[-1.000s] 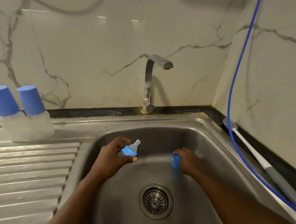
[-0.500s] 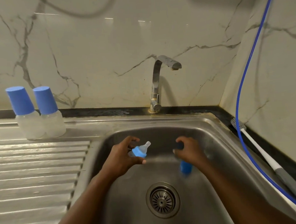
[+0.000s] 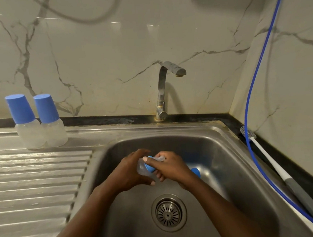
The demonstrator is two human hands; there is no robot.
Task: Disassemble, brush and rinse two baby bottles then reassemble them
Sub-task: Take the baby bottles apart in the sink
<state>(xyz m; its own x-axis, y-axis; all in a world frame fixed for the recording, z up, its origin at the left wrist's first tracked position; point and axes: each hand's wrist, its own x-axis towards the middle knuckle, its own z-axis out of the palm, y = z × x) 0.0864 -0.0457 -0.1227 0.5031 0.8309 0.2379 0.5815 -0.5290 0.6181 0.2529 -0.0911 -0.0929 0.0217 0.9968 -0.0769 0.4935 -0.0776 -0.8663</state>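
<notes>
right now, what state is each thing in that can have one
clear baby bottle with blue collar: cap off, held over steel sink
left hand: grips bottle body
right hand: grips collar end
loose blue cap: lying in sink
two blue-capped clear bottles: upright, capped, on draining board
chrome tap: not running
white bottle brush: lying down, untouched

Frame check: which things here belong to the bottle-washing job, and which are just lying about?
Job: small bottle, held by left hand and right hand; blue cap in the sink; bottle brush; tap; two capped bottles on the drainer, untouched.
Lying about: blue hose, hanging at the right.
</notes>
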